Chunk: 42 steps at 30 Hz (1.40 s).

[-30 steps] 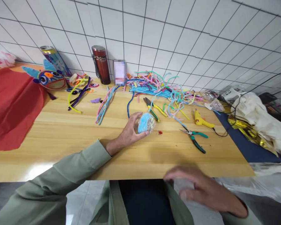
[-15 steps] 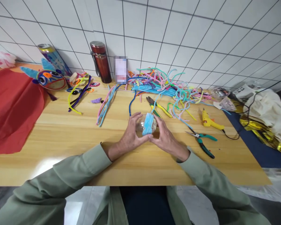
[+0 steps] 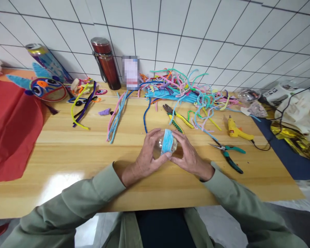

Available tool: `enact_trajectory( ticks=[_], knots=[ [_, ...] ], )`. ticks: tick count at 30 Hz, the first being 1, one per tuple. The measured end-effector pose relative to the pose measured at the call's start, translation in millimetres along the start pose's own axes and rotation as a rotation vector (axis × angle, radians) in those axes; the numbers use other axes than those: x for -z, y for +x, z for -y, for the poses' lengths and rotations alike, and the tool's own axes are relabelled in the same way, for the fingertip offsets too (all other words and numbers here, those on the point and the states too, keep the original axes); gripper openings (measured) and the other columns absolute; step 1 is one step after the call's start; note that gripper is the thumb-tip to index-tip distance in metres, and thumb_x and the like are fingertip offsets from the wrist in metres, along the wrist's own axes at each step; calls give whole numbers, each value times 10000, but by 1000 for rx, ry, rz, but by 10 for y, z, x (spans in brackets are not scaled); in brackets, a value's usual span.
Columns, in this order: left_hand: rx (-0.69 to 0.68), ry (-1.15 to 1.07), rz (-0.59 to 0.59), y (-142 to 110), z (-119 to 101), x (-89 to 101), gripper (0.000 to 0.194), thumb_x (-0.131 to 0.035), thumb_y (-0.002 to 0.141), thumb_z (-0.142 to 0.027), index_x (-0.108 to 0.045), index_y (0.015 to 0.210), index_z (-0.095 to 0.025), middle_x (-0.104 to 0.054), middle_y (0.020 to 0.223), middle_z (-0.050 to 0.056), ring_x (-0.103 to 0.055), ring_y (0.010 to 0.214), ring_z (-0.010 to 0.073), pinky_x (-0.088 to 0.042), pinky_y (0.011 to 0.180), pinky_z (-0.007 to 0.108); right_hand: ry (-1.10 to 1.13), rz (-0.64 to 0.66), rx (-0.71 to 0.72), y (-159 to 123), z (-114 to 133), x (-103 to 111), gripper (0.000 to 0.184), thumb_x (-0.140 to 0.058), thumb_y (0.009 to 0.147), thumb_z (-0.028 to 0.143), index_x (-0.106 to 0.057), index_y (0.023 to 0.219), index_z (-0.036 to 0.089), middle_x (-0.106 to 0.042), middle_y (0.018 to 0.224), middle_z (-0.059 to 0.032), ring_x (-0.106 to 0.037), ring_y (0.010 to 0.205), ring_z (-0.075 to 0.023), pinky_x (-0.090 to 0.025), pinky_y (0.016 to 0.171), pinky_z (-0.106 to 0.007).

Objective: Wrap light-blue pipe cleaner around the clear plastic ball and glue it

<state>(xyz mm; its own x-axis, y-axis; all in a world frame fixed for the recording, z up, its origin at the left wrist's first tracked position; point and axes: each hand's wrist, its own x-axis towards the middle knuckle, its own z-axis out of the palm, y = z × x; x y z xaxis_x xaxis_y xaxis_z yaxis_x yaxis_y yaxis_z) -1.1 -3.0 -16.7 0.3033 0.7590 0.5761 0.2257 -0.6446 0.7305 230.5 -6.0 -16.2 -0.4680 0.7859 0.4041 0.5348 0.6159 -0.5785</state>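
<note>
Blue-banded, a clear ball sits inward from the middle of the table's front edge, cupped between the left hand and right hand, fingers curled against its sides. Beyond lie pliers; pipe cleaners heap along the back edge, a glue gun near the right.

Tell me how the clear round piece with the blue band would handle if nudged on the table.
The clear round piece would probably roll, given its curved sides. Its glossy, see-through surface may be slippery, while the blue band of wrapped strands likely grips better. It looks hollow, so perhaps light for its size.
</note>
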Motion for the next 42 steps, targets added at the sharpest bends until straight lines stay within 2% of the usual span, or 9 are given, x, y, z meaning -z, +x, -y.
enact_trajectory(
  ticks=[5, 9, 14, 19, 23, 26, 31, 36, 42],
  knots=[
    [42, -67, -27, -20, -3, 9, 546, -716, 1014, -398, -482, 1489, -264, -552, 1458, 152, -512, 1440, 332, -449, 1217, 567, 43, 1, 0, 8, 65, 12, 969, -795, 970, 330, -216, 1747, 332, -476, 1718, -150, -467, 1602, -363, -450, 1301, -633],
    [115, -68, -37, -20, 23, 30, 604, -764, 968, -428, -487, 1471, -241, -550, 1441, 160, -533, 1394, 334, -456, 1200, 558, 69, 65, 3, 26, 95, -1, 1057, -789, 906, 199, -173, 1760, 290, -469, 1725, -163, -487, 1592, -352, -467, 1296, -589],
    [53, 29, 24, 38, 15, 60, 524, -713, 995, -385, -560, 1480, -260, -591, 1487, 156, -556, 1436, 343, -469, 1206, 549, -15, 85, 78, 34, 141, 61, 1095, -766, 900, 174, -114, 1775, 262, -424, 1751, -192, -445, 1621, -354, -435, 1312, -595],
    [-3, 87, -42, 59, 62, 38, 453, -752, 952, -348, -590, 1362, -242, -637, 1444, 152, -618, 1384, 335, -506, 1184, 559, -212, 67, -57, -263, 82, 632, 782, -710, 1012, 287, -357, 1710, 316, -529, 1690, -136, -506, 1578, -323, -451, 1299, -590],
    [-13, 80, -68, 54, 103, 7, 475, -768, 943, -356, -550, 1346, -231, -670, 1411, 153, -671, 1345, 317, -554, 1151, 535, -431, 1, -208, -835, -398, 1281, 691, -693, 1007, 352, -463, 1654, 268, -603, 1615, -174, -572, 1509, -385, -478, 1242, -664],
    [-20, 86, -42, 50, 99, 10, 469, -748, 961, -341, -542, 1368, -231, -693, 1394, 146, -701, 1314, 303, -581, 1131, 506, -558, 2, -288, -1262, -812, 1536, 728, -723, 959, 491, -535, 1579, 158, -655, 1521, -264, -628, 1427, -455, -524, 1163, -697],
    [-49, 110, -21, 47, 90, 37, 460, -718, 996, -325, -536, 1407, -231, -691, 1392, 145, -699, 1318, 299, -590, 1128, 501, -655, -15, -329, -1632, -1042, 1466, 686, -633, 1003, 561, -555, 1539, 140, -672, 1487, -271, -665, 1363, -445, -546, 1130, -664],
    [-66, 115, -3, 40, 97, 53, 498, -729, 996, -318, -523, 1441, -229, -679, 1401, 147, -682, 1336, 302, -578, 1145, 518, -711, -91, -292, -1648, -1030, 1400, 523, -594, 1045, 493, -632, 1455, 170, -731, 1388, -233, -695, 1280, -409, -559, 1098, -613],
    [-61, 102, 6, 36, 73, 66, 506, -725, 1001, -328, -525, 1455, -230, -676, 1404, 153, -674, 1339, 307, -575, 1139, 520, -692, -78, -275, -1663, -1100, 1536, 440, -611, 1040, 462, -701, 1377, 194, -776, 1296, -205, -726, 1202, -389, -584, 1050, -590]
  ],
)
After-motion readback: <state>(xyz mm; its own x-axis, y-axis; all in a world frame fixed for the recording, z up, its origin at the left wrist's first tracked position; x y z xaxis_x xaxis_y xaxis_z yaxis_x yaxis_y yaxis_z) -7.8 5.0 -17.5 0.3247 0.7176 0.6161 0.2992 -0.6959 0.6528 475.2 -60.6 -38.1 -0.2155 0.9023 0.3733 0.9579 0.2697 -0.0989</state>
